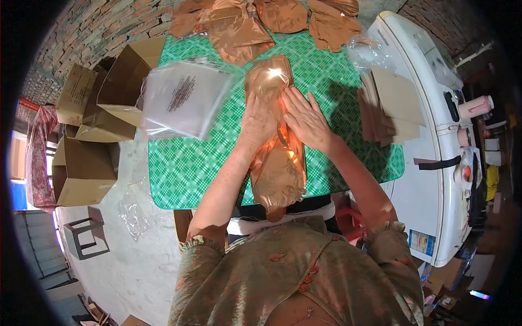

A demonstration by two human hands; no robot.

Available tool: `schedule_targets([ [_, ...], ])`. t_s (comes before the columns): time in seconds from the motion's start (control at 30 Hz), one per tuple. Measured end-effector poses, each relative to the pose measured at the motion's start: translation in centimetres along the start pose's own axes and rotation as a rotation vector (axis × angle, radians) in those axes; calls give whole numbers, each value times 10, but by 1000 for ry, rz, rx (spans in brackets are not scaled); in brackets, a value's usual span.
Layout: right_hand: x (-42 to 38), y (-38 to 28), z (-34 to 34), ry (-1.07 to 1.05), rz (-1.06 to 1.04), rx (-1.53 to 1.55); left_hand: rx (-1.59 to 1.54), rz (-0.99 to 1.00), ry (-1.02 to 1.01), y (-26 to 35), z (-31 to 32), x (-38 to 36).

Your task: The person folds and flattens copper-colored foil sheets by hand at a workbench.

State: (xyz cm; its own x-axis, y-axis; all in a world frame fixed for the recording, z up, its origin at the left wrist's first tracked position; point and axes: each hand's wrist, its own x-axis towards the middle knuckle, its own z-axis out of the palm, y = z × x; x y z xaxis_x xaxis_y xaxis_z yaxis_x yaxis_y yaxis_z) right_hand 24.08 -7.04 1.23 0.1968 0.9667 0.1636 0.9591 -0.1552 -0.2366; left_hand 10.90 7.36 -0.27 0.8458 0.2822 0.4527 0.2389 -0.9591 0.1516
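A shiny copper-coloured foil balloon [280, 171], deflated and folded into a long strip, lies on the green checked tabletop [212, 174]. Its lower end hangs slightly over the near edge. My left hand [260, 118] rests flat on the strip's left side, fingers stretched out. On the right side my right hand [307, 120] lies with fingers extended and thumb apart, touching the foil. Between the hands the foil is creased, and a bright glare shows near its far end. Both palms face down, so their undersides are hidden.
More copper foil balloons [239, 38] lie along the far edge. Clear plastic bags [185, 98] are stacked at left, beige card sheets [399, 100] at right. Open cardboard boxes [87, 171] stand to the left; a white appliance [418, 190] borders the table's right.
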Motion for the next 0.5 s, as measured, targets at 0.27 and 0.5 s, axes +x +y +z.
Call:
schedule_targets([
  [0.27, -1, -1, 7, 26, -23, -105, -109, -27, 134, 0, 0, 0],
  [0.5, 0, -4, 7, 44, -30, -141, -568, -144, 318, -2, -29, 15],
])
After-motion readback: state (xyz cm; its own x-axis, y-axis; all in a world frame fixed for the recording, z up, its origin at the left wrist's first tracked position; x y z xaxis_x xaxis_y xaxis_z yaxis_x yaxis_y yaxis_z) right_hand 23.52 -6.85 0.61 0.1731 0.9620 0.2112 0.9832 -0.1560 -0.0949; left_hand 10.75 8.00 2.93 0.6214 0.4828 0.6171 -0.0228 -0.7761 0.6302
